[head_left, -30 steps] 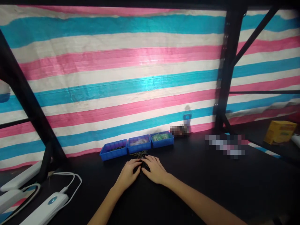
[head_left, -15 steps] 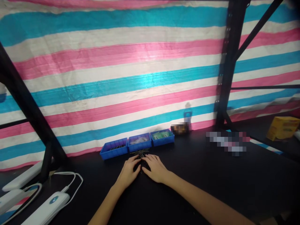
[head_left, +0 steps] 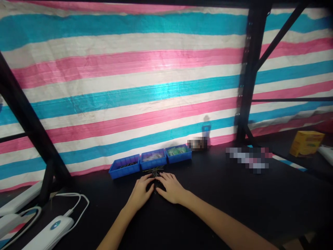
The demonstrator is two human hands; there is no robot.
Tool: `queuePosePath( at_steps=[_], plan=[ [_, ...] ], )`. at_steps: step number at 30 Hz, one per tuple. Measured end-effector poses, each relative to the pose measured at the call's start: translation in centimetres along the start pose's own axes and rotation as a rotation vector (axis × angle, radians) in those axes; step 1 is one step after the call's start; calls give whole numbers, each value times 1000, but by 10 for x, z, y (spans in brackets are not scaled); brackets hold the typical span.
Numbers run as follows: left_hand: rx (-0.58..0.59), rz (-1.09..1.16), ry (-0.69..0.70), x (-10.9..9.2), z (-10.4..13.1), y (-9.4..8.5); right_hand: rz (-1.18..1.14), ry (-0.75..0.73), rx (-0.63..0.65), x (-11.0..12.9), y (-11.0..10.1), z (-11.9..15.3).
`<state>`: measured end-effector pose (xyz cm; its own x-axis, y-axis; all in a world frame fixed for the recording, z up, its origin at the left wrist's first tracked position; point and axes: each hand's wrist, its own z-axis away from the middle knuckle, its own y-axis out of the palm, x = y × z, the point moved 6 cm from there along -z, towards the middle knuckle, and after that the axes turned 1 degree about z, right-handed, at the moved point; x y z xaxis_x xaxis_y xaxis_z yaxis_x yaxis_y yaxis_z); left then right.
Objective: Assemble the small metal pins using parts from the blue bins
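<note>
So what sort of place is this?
Probably a workshop bench: a black tabletop with three blue bins of small items, and a striped sheet hung behind.

Three bins [head_left: 154,163] behind the sticks [head_left: 155,170]

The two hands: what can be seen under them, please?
Thin sticks spread out just beyond the left hand and right hand, in front of the middle blue tray. Whatever lies directly beneath the hands is covered.

A workshop is indicated. Blue parts bins [head_left: 154,164] are noted at six o'clock, striped sheeting [head_left: 166,41] at twelve, black framing [head_left: 24,111] at nine.
</note>
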<state>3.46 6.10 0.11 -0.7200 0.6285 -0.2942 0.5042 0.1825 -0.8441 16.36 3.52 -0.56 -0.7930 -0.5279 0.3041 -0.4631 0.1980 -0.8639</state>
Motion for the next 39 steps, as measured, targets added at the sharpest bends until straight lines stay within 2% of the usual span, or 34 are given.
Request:
queuePosePath(
  at_steps=[15, 20, 32, 39],
  plan=[
    [-3, 6, 21, -7, -1, -4, 4, 3, 20, 1, -2, 0],
    [43, 14, 29, -4, -1, 1, 8, -3, 22, 2, -2, 0],
    [20, 20, 87, -17, -3, -10, 38, -16, 25, 1, -1, 0],
    [21, -70, 20, -12, -2, -7, 30, -19, 5, 0, 0, 0]
  ],
)
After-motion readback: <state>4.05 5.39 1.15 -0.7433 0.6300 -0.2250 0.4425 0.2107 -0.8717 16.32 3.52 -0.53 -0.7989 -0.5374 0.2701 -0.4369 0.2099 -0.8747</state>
